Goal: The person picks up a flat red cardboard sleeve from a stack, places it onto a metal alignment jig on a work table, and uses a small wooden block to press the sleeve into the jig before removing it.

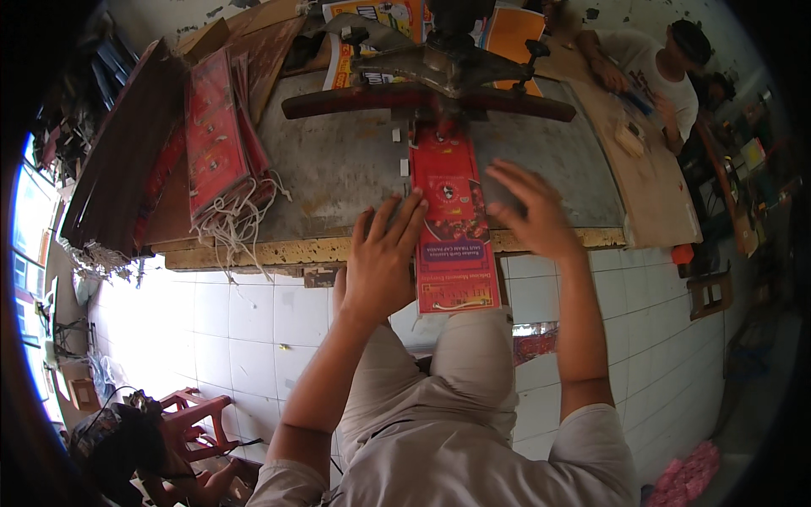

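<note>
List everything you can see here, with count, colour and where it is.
Red sheet: one, red with print, on the bench under the press, overhanging the near edge.
Press: one, dark metal with red bar, bench far side.
Sheet stack: one, red, with white strings, bench left.
Bench: one, grey top, wooden edge.
Stool: one, red, floor lower left.
Co-worker: one, white shirt, upper right.
Left hand: open, flat beside the sheet's left edge.
Right hand: open, fingers spread, right of the sheet.

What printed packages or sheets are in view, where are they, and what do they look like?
Long red printed flat bag: table centre, under both hands, overhanging the edge.
Stack of red printed bags with white string handles: table left.
Orange and yellow printed sheets: behind the dark metal press.
</note>
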`<action>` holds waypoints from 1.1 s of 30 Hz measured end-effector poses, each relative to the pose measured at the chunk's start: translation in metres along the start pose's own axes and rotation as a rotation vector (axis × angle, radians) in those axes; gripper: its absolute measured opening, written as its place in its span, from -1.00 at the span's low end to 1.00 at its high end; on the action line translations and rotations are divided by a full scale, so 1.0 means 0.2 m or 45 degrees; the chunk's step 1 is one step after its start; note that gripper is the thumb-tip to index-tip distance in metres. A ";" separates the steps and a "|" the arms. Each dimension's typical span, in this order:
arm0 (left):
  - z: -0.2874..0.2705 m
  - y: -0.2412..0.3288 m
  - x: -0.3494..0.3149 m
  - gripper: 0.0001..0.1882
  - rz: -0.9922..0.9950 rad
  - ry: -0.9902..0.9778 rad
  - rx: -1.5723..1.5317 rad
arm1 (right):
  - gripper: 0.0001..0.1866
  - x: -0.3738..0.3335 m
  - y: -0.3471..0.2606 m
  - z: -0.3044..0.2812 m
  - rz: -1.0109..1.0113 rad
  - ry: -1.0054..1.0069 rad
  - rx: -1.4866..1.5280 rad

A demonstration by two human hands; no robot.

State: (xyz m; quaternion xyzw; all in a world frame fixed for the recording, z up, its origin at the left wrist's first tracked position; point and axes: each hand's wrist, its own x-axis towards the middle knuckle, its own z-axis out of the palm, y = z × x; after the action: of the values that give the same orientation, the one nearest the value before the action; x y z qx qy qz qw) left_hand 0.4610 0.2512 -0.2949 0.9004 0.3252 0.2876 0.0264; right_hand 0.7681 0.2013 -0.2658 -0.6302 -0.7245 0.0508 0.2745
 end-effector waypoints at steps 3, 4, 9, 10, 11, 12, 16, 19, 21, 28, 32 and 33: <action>-0.02 0.01 0.00 -0.13 -0.016 -0.019 0.006 | -0.45 0.02 0.42 -0.20 0.284 0.228 -0.217; -0.02 0.03 0.01 -0.13 -0.012 -0.028 -0.005 | -0.48 0.01 0.66 -0.26 0.392 0.384 -0.331; -0.02 0.04 0.01 -0.12 -0.013 -0.039 -0.003 | -0.46 -0.02 1.42 -0.63 0.478 0.523 -0.876; -0.01 0.03 0.01 -0.11 -0.014 -0.035 -0.004 | -0.45 -0.03 1.49 -0.66 0.510 0.505 -0.846; -0.02 0.03 0.00 -0.11 -0.022 -0.030 0.003 | -0.45 0.00 1.51 -0.66 0.533 0.485 -0.809; -0.02 0.03 0.00 -0.11 -0.022 -0.044 0.018 | -0.46 0.00 1.52 -0.66 0.503 0.486 -0.797; -0.01 0.03 0.01 -0.10 0.013 -0.047 0.039 | -0.52 -0.03 1.55 -0.71 0.517 0.492 -0.752; 0.02 0.01 -0.01 -0.11 0.019 -0.048 0.077 | -0.55 -0.09 1.43 -0.67 0.396 0.484 -0.606; 0.01 0.02 -0.01 -0.15 0.006 -0.058 0.075 | -0.57 -0.15 1.23 -0.62 0.273 0.476 -0.430; 0.00 0.01 -0.02 -0.13 0.016 -0.039 0.118 | -0.45 -0.40 0.01 -0.42 0.018 0.261 0.115; 0.02 0.02 -0.01 -0.16 0.040 -0.041 0.137 | -0.34 -0.36 -0.31 -0.25 -0.210 0.109 0.350; 0.02 0.02 -0.01 -0.18 0.032 -0.041 0.117 | -0.36 -0.32 -0.37 -0.23 -0.268 0.074 0.298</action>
State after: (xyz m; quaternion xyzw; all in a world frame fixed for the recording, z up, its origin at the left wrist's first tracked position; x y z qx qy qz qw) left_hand 0.4639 0.2463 -0.2977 0.9092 0.3264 0.2580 -0.0133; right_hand 0.7268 0.1136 -0.2169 -0.5158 -0.7674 0.0875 0.3707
